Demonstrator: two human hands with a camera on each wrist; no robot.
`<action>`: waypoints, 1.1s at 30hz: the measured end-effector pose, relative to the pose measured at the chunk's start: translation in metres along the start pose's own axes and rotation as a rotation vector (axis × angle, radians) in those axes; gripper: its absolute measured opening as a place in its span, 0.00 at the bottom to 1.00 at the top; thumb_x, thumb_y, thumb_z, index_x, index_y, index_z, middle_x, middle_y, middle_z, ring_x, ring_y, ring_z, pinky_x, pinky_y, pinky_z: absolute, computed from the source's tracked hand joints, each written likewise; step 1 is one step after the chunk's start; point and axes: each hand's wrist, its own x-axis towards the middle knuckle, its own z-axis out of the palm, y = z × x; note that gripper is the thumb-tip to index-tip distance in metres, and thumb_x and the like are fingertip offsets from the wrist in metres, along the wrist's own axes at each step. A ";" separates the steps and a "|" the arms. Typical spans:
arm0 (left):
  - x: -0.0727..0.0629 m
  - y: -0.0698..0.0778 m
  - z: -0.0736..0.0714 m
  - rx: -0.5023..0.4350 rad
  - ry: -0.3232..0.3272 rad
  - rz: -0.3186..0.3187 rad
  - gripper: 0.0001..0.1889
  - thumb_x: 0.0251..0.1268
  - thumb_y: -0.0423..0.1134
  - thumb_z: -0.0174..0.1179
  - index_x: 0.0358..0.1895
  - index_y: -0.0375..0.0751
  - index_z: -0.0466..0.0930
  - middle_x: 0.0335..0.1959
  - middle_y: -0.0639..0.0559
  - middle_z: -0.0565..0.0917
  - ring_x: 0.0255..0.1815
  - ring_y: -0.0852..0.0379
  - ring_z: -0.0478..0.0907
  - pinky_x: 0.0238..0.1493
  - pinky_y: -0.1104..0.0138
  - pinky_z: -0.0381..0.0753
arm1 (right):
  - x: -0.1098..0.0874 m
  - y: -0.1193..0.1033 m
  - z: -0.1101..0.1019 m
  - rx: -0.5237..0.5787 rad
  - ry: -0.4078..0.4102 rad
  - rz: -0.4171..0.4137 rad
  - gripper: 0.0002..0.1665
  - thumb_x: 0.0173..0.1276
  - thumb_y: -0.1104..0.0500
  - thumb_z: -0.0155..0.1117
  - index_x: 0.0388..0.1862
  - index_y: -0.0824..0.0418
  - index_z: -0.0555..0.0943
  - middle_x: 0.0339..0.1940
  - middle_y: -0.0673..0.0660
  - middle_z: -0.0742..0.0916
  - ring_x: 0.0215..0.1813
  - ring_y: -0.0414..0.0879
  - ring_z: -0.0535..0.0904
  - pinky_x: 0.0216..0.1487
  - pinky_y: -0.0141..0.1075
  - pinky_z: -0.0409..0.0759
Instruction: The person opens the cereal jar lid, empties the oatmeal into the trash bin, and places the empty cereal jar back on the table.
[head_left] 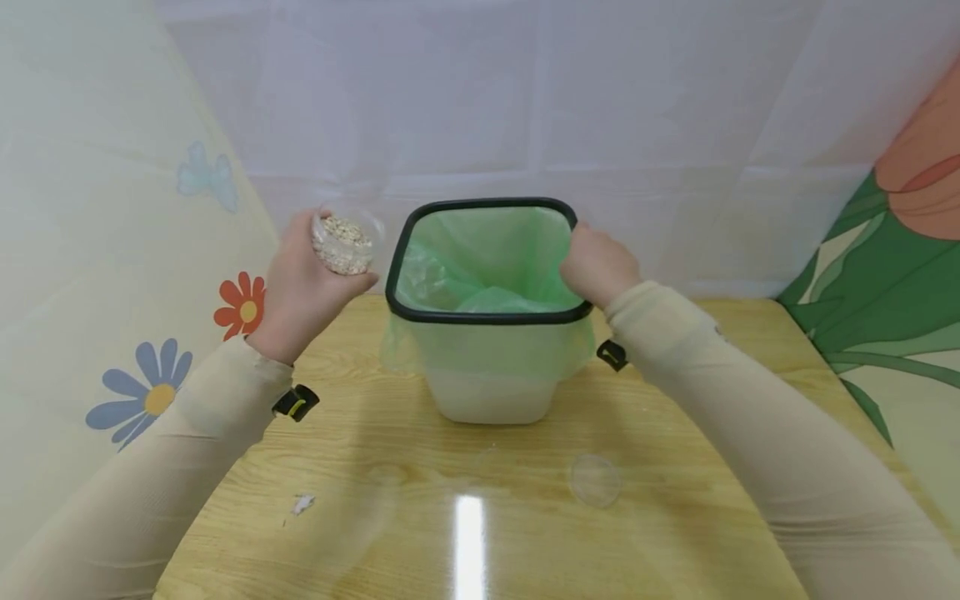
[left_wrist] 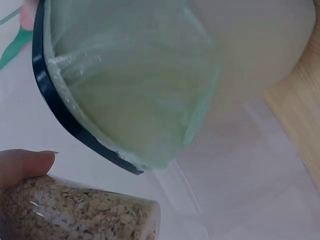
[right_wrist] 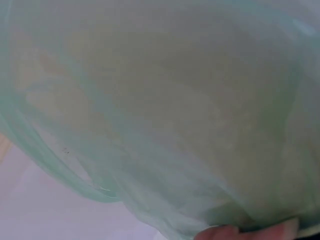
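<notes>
My left hand [head_left: 303, 279] holds a clear plastic jar [head_left: 347, 243] of oat flakes, thumb and fingers curled round it, just left of a trash can. In the left wrist view the flakes in the jar [left_wrist: 85, 210] show through its wall. The white trash can [head_left: 491, 396] stands upright with a black rim [head_left: 487, 317] and a green bag [head_left: 487, 350] folded over its edge. My right hand [head_left: 600, 265] grips the rim's right side. In the right wrist view its fingertips [right_wrist: 255, 232] lie against the bag [right_wrist: 160, 120]; the rest is hidden.
A clear round lid [head_left: 596, 480] lies on the wooden table [head_left: 420, 525], front right of the trash can. A small white scrap [head_left: 303, 504] is at the front left. A white sheet [head_left: 480, 100] hangs behind, with flower-printed panels on both sides.
</notes>
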 end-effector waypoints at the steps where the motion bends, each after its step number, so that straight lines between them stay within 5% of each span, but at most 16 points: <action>1: 0.003 0.001 0.000 0.021 0.003 0.012 0.37 0.49 0.30 0.70 0.63 0.26 0.62 0.56 0.36 0.73 0.54 0.41 0.71 0.58 0.49 0.71 | 0.000 0.000 0.000 -0.003 0.000 0.001 0.38 0.66 0.67 0.39 0.74 0.78 0.45 0.62 0.78 0.72 0.44 0.62 0.76 0.41 0.51 0.79; 13: 0.021 0.007 0.006 0.187 -0.012 0.061 0.37 0.46 0.30 0.71 0.63 0.27 0.65 0.54 0.33 0.73 0.55 0.39 0.70 0.58 0.47 0.69 | 0.000 0.000 0.001 -0.021 0.018 0.001 0.38 0.65 0.67 0.40 0.73 0.78 0.47 0.57 0.77 0.75 0.43 0.62 0.77 0.38 0.50 0.80; 23: 0.029 0.003 0.018 0.324 0.049 0.217 0.33 0.45 0.28 0.68 0.60 0.28 0.68 0.52 0.29 0.74 0.51 0.34 0.71 0.55 0.46 0.70 | -0.001 -0.002 0.002 -0.037 0.023 0.008 0.38 0.66 0.67 0.40 0.73 0.78 0.48 0.60 0.77 0.74 0.44 0.62 0.77 0.40 0.50 0.80; 29: 0.029 -0.001 0.025 0.393 0.112 0.349 0.32 0.45 0.26 0.65 0.59 0.28 0.68 0.50 0.28 0.75 0.50 0.32 0.72 0.56 0.46 0.70 | -0.002 -0.004 0.003 -0.042 0.024 0.006 0.37 0.67 0.67 0.41 0.73 0.78 0.48 0.47 0.74 0.80 0.32 0.56 0.76 0.27 0.43 0.77; 33: 0.029 -0.003 0.028 0.426 0.148 0.414 0.29 0.47 0.24 0.63 0.58 0.28 0.69 0.50 0.28 0.75 0.48 0.30 0.73 0.55 0.45 0.70 | -0.002 -0.005 0.003 -0.041 0.017 0.008 0.38 0.67 0.67 0.41 0.74 0.77 0.47 0.49 0.74 0.79 0.28 0.53 0.73 0.22 0.39 0.74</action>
